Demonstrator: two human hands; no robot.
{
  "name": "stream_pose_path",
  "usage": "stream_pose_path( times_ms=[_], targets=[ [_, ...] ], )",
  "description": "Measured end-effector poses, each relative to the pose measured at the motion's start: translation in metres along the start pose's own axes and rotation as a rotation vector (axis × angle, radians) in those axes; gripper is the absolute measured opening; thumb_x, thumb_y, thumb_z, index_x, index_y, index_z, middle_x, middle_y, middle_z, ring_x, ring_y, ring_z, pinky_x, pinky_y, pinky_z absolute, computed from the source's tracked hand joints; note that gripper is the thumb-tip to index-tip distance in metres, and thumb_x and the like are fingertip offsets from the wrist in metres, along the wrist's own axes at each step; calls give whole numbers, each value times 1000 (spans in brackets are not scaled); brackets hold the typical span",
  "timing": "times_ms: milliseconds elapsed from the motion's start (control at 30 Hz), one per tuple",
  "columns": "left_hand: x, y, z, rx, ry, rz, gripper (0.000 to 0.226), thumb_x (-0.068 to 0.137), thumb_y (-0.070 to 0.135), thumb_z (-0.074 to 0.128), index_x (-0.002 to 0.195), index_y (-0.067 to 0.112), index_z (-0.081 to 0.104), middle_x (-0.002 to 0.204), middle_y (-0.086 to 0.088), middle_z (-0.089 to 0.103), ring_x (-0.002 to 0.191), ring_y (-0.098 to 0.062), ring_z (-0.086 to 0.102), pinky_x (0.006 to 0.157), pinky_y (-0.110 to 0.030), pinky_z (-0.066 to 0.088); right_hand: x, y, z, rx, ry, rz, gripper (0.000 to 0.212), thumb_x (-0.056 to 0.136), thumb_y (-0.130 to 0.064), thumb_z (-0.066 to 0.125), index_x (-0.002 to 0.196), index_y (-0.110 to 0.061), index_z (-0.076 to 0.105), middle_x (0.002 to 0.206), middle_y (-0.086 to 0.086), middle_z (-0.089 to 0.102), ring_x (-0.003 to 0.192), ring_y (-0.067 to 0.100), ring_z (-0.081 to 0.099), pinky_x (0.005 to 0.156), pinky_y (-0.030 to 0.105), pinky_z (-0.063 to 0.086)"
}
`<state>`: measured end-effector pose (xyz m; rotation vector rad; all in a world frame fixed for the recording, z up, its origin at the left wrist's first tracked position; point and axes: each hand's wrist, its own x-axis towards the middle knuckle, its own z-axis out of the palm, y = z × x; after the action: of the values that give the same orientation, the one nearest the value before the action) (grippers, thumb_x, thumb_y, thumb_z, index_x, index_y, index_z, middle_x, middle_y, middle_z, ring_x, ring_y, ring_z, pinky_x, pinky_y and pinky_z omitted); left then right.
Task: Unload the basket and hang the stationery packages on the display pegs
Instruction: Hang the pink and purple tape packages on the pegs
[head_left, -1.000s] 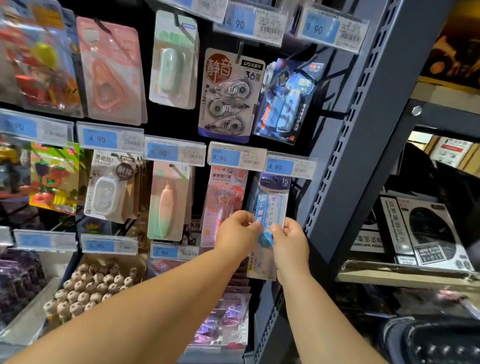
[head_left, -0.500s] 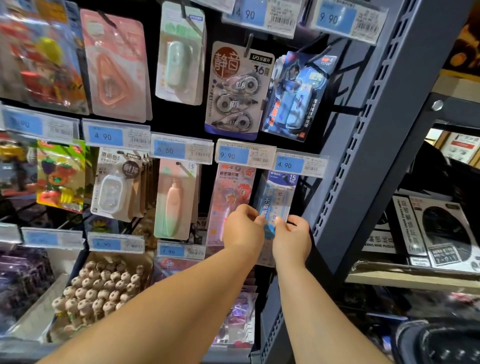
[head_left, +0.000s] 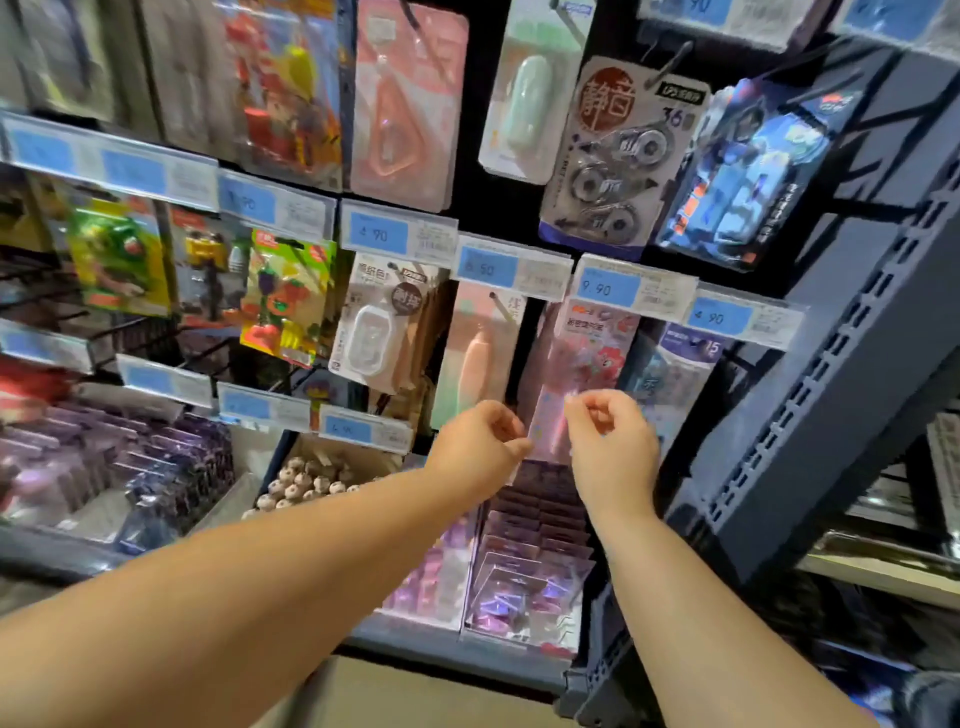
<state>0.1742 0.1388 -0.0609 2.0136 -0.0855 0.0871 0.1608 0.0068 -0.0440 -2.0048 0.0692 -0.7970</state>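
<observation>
A pink stationery package (head_left: 582, 364) hangs from a peg under the 9.90 price tag (head_left: 608, 287). My left hand (head_left: 480, 447) pinches its lower left edge with curled fingers. My right hand (head_left: 610, 447) has its fingers curled at the package's lower right edge, thumb and forefinger together. To the right, a blue package (head_left: 680, 371) hangs free on its peg under a 4.90 tag (head_left: 719, 318). The view is motion-blurred.
Other packages fill the pegboard: a peach pen-shaped one (head_left: 480, 358), a white tape pack (head_left: 371, 332), a three-roll tape card (head_left: 615, 156). Bins of small erasers (head_left: 306, 480) and purple packs (head_left: 524, 561) sit below. A blue-grey shelf upright (head_left: 831, 395) stands close on the right.
Both hands let go of the blue package, now hanging on its peg, and moved left to the pink package. The camera swung left and closer.
</observation>
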Motion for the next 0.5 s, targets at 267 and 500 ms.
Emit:
stream_pose_path(
  times_ms=[267,500],
  targets=[
    [-51,-84,-190,541,-74,-168,11,86,33,71,94,27,66,88,7,62,88,-13,61,68,-21,42,-73,-61,135,-97,-631,-112,24,89,-41,64,72,-27,57,68,-9,57,76,18,57,68,30,41],
    [-137,-209,-344,622,38,-447,9,87,23,69,96,23,69,89,3,68,83,-11,58,65,-15,43,-176,-103,279,-135,-1008,-117,24,90,-42,63,72,-26,58,69,-11,56,80,19,57,70,29,41]
  ],
)
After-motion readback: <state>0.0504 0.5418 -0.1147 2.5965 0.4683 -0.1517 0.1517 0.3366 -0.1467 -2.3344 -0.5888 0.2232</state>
